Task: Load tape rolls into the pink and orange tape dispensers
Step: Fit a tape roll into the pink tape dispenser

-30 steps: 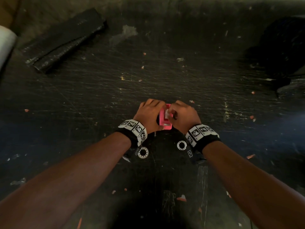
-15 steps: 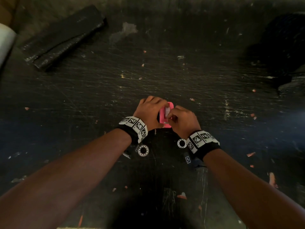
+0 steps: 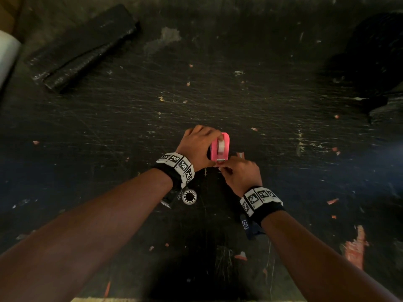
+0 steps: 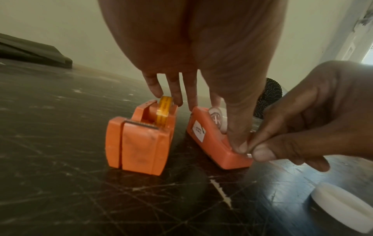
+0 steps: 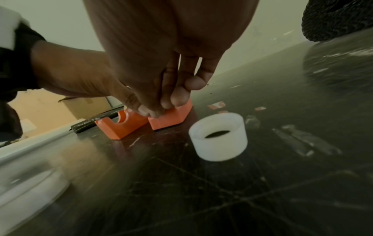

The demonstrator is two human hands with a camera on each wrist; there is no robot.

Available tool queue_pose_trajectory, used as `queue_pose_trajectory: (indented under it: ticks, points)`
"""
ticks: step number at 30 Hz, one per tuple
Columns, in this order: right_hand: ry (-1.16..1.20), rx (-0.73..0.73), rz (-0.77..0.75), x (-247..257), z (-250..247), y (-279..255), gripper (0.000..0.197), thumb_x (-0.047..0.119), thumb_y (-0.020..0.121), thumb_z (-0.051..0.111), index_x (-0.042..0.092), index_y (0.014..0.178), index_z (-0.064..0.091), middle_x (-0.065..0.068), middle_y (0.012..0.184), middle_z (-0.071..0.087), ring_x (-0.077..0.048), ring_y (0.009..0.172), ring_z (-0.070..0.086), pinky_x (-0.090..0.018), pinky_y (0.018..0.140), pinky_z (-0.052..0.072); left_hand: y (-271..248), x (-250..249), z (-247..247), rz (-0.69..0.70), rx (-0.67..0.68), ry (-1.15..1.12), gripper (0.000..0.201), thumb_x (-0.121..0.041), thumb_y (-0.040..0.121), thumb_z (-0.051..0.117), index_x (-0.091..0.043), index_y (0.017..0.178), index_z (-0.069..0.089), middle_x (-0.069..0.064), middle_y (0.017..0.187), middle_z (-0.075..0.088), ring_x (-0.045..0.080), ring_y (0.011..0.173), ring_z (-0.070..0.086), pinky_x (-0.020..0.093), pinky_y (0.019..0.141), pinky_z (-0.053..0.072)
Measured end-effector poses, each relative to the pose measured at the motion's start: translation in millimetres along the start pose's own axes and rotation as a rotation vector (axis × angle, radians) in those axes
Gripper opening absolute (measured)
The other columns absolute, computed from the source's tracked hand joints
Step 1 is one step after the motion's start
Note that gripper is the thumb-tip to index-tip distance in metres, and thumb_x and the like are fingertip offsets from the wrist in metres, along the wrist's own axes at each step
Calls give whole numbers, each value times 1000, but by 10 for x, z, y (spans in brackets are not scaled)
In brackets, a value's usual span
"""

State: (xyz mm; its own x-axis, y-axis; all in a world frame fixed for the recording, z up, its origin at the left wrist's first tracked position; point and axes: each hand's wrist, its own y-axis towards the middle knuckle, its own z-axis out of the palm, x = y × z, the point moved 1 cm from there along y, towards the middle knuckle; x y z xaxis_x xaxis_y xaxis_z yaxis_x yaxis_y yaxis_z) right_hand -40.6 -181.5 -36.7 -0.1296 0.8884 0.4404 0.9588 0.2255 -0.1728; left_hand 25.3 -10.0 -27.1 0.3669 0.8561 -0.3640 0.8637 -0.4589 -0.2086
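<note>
Scratched dark table (image 3: pixel 218 94), smooth plastic pink dispenser (image 3: pixel 226 140)

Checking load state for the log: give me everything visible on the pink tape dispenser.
The pink plastic tape dispenser stands upright on the scratched black table, cutter end toward the person. A whitish tape roll sits in its cradle. The left hand grips its left side, thumb at the near end; the right hand pinches at the cutter, apparently on the tape's end. The left wrist view shows a white label on its side. An orange dispenser stands alongside, apart.
</note>
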Motion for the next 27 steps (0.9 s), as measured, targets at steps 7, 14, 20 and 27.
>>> queue_pose_trajectory:
  ticks: [7, 14, 20, 27]
  points:
    - [128, -129, 189, -12, -47, -41, 16, 34, 83, 76, 25, 92, 65, 5, 89, 68, -16, 76, 66, -37, 68, 58, 13, -3, -8, -6, 15, 16, 90, -60, 64, 85, -28, 140, 48, -2, 149, 51, 24, 139, 42, 46, 112, 34]
    - [120, -27, 166, -54, -6, 161, 18, 28, 82, 80, 22, 98, 73, 3, 106, 67, -18, 86, 69, -43, 77, 61, -35, 49, -83, 16, 32, -11, 104, -61, 56, 88, -30, 145, 44, 1, 157, 40, 25, 145, 38, 49, 115, 32]
    - [109, -7, 161, -79, -8, 191, 16, 30, 84, 78, 24, 99, 74, 6, 105, 67, -14, 91, 67, -41, 82, 60, -189, 492, -305, -71, 154, 32, 131, -59, 48, 93, -32, 157, 26, 2, 163, 30, 28, 149, 33, 56, 117, 33]
    - [101, 13, 168, -62, -31, 184, 23, 33, 83, 79, 25, 103, 72, 6, 108, 67, -12, 94, 66, -38, 84, 60, -267, 601, -191, -52, 178, -6, 111, -36, 62, 92, -30, 154, 30, 2, 157, 43, 27, 149, 37, 51, 118, 33]
